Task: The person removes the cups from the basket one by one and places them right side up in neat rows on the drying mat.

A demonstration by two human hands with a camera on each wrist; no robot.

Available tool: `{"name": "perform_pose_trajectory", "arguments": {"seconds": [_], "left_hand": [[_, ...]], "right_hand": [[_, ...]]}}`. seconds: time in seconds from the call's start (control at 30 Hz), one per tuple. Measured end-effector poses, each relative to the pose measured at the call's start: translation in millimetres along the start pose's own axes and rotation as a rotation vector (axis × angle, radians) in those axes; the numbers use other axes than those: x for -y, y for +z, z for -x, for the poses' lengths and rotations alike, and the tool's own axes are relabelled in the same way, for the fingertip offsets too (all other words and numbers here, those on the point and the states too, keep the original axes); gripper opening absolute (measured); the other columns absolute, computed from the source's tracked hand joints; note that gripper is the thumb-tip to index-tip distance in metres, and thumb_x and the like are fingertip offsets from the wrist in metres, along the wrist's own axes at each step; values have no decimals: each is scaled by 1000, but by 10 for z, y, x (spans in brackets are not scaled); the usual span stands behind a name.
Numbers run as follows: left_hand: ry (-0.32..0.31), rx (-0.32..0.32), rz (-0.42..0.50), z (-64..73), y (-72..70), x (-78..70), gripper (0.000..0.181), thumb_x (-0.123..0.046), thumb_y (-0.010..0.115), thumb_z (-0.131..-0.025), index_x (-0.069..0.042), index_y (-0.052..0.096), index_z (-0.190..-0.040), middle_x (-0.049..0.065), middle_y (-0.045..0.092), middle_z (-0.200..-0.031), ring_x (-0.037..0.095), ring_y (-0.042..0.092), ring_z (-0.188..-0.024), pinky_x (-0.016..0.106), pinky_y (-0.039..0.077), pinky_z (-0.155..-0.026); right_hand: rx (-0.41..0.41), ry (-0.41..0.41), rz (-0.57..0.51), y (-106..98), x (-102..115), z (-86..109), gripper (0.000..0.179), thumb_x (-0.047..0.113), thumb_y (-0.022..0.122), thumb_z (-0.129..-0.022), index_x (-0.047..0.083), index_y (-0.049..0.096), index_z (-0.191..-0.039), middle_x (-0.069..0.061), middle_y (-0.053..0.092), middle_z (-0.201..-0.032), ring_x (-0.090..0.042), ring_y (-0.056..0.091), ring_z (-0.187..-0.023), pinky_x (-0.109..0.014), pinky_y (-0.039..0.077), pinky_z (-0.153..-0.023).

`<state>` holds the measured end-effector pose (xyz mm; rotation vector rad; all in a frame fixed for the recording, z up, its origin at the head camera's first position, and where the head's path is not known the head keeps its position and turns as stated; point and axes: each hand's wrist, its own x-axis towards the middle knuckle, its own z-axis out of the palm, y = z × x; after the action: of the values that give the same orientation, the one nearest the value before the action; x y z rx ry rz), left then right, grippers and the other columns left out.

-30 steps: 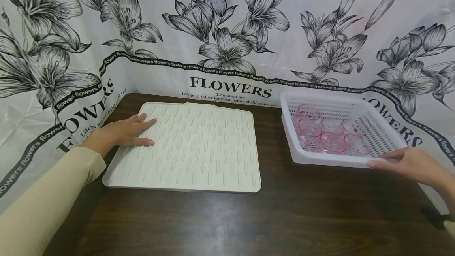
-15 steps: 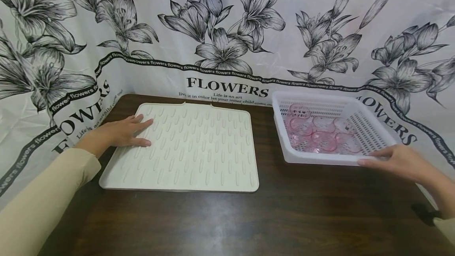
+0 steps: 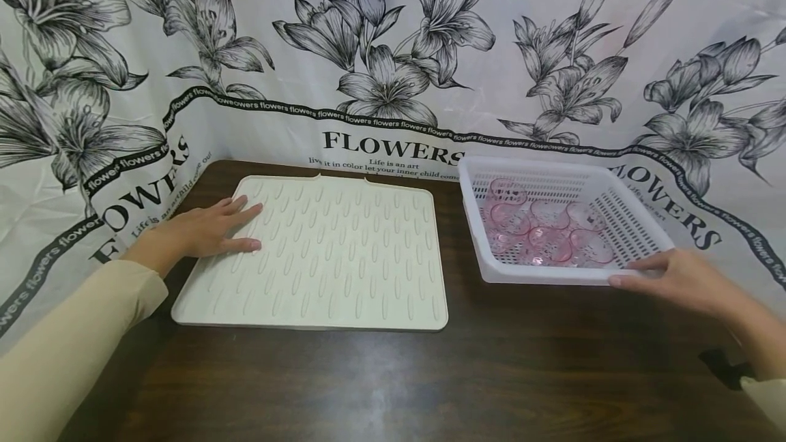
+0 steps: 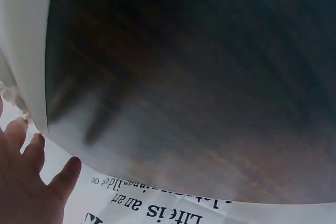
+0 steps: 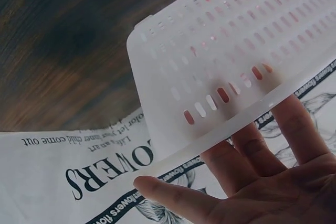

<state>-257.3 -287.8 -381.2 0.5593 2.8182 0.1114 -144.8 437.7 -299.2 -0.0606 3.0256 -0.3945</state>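
A cream-white drying mat [image 3: 344,258] with rows of raised oblong ridges lies on the dark wooden table. My left hand [image 3: 205,227], fingers spread, rests on its upper left edge. In the left wrist view that hand [image 4: 37,177] shows only at the lower left corner. To the right of the mat is a white slotted plastic basket [image 3: 552,275], with several clear, pink-tinted round pieces [image 3: 548,214] inside. My right hand [image 3: 681,282] grips the basket's near right corner. In the right wrist view, fingers [image 5: 247,150] reach past the rim and show through the slots, while the thumb stays outside.
A white cloth [image 3: 295,33] printed with black lilies and the word FLOWERS hangs behind and at both sides of the table. Bare dark tabletop [image 3: 393,387] stretches in front of the mat and basket. A dark band sits at the right wrist.
The basket has slid left, nearer the mat, with my right hand moving along at its corner. My left hand stays at the mat's left edge. The head view has shifted slightly.
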Motion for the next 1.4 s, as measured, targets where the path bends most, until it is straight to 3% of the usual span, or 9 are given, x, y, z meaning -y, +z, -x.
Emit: {"name": "perform_pose_trajectory", "arguments": {"seconds": [0.27,0.47,0.6,0.87,1.4], "left_hand": [[21,-29,-7,16,49,0,93,-70,48,-93,-8,24,-158,30,14,-160,57,14,-143,76,19,-105],[25,-53,-18,7,92,23,92,-69,48,-93,-8,24,-158,29,14,-161,56,14,-143,74,20,-106],[25,-40,0,9,99,38,93,-69,49,-93,-9,22,-158,29,14,-161,56,14,-143,75,19,-106],[39,-20,15,10,34,9,94,-67,53,-92,-6,25,-157,30,15,-160,57,15,-143,73,22,-107],[6,-3,37,21,16,-19,95,-69,54,-90,-8,25,-158,29,14,-161,55,13,-144,74,22,-106]], "right_hand": [[26,-4,-16,15,27,-1,65,48,78,-83,-9,70,-113,-32,68,-95,-23,59,-71,-32,43,-52],[18,1,-19,16,77,7,66,50,78,-83,-9,70,-112,-28,70,-91,-22,58,-70,-32,43,-51],[10,-8,-5,19,107,22,66,50,78,-82,-9,71,-111,-21,70,-85,-20,55,-65,-31,42,-49],[8,-23,-13,33,143,32,64,50,78,-82,-7,71,-112,-29,69,-92,-21,56,-66,-32,43,-47],[48,-8,-4,38,261,53,66,53,75,-85,-8,72,-111,-22,71,-91,-19,55,-66,-31,41,-49]]}}
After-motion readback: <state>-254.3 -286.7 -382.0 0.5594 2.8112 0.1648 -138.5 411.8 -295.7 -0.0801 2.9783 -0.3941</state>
